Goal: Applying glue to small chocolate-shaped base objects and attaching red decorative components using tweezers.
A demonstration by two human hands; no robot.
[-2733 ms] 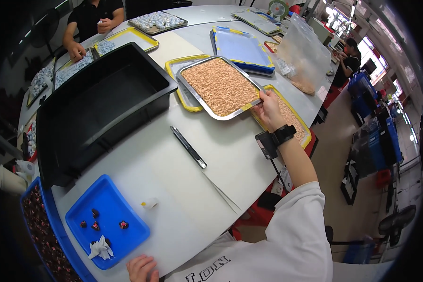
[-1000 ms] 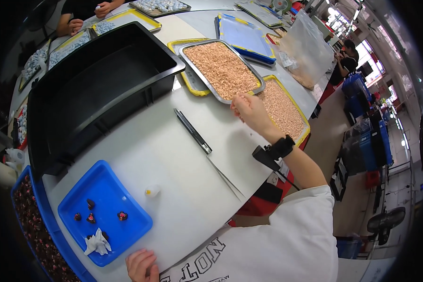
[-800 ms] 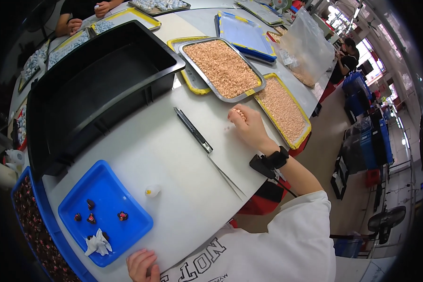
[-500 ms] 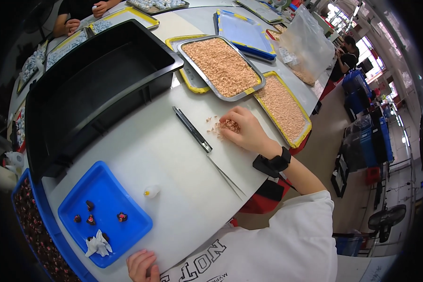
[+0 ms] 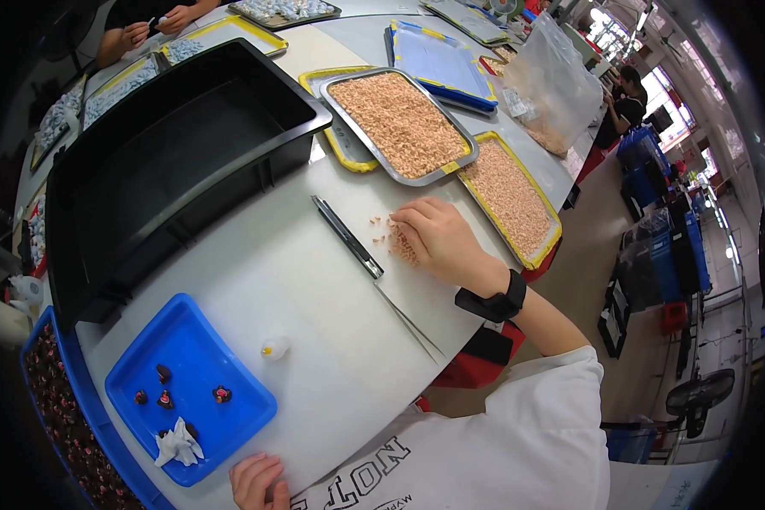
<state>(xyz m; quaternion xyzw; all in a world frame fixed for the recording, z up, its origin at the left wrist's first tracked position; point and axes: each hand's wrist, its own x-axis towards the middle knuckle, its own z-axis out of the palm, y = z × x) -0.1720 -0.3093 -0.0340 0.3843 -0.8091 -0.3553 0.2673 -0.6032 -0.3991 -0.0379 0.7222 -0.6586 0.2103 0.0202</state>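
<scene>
At the table's right side, my right hand (image 5: 444, 245) has its fingers together and bent down against a small heap of tan crumb-like pieces (image 5: 403, 245). The thumb is mostly hidden. A few loose pieces lie beside the fingertips. Left of this hand are a black-handled utility knife (image 5: 348, 237) and metal tweezers (image 5: 407, 319). My left hand (image 5: 257, 483) rests at the near table edge, holding nothing, its fingers loosely bent and slightly apart. Near it is a blue tray (image 5: 238, 365) with several small dark-and-pink pieces (image 5: 221, 393) and a crumpled white tissue (image 5: 178, 445).
A large black bin (image 5: 204, 183) fills the far left. Beyond my right hand stand a metal tray of tan pieces (image 5: 399, 119) and a yellow-edged tray (image 5: 512, 200). A small white bottle (image 5: 274, 348) lies mid-table. Another person's hands (image 5: 157, 24) work at the far left.
My right hand has turned and shifted slightly, its fingers closing down over the far side of the heap. More of the heap's near side shows. My left hand stays in place.
</scene>
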